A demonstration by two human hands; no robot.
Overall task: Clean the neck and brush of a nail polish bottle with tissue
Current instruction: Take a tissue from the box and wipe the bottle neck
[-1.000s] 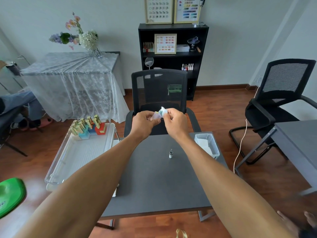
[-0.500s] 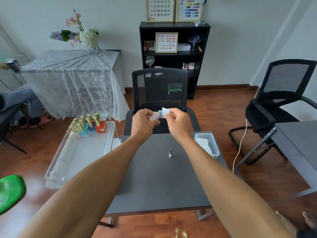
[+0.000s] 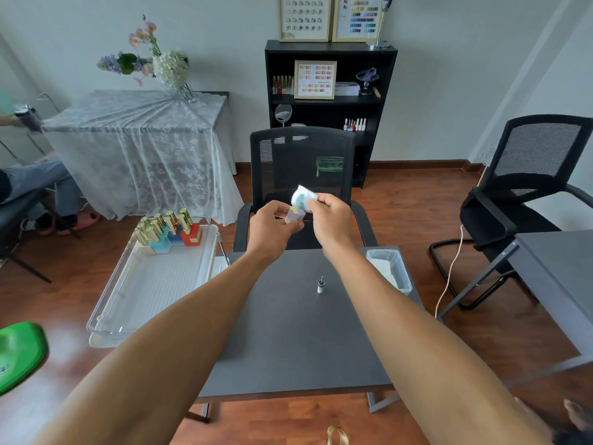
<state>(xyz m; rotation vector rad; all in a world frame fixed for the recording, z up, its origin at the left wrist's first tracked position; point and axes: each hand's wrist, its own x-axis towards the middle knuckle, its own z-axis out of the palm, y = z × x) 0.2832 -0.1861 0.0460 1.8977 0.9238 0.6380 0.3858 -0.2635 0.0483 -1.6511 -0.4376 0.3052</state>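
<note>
Since a moment before, both hands had lifted a little, and the tissue (image 3: 303, 196) had turned so its white side stood up higher above the bottle (image 3: 295, 216).

Nearest to me, my two bare arms reached out over the dark table (image 3: 288, 332). On the table, between my arms, a small brush cap (image 3: 320, 285) stood up by itself. It was well apart from my hands. Just right of it sat a clear tub (image 3: 390, 271) with white stuff inside.

Past that, my hands were held up in the air over the far edge of the table. My left hand (image 3: 272, 224) was curled around the little bottle, pinching it by its sides. My right hand (image 3: 329, 216) was pinching the tissue between thumb and fingers. The tissue had a blue-green stain on it and was pressed against the top of the bottle, where the neck should be. I could not see the neck itself.

I think the bottle was small, light, hard and smooth, so it could slip or break if dropped. Holding it low on the body felt best, to keep the top free. The tissue was soft and thin and would tear if rubbed hard, so a folded wad seemed best.

To my left was a clear tray (image 3: 154, 284) with more bottles (image 3: 167, 229) at its far end. Behind my hands stood a black chair (image 3: 301, 162).
</note>
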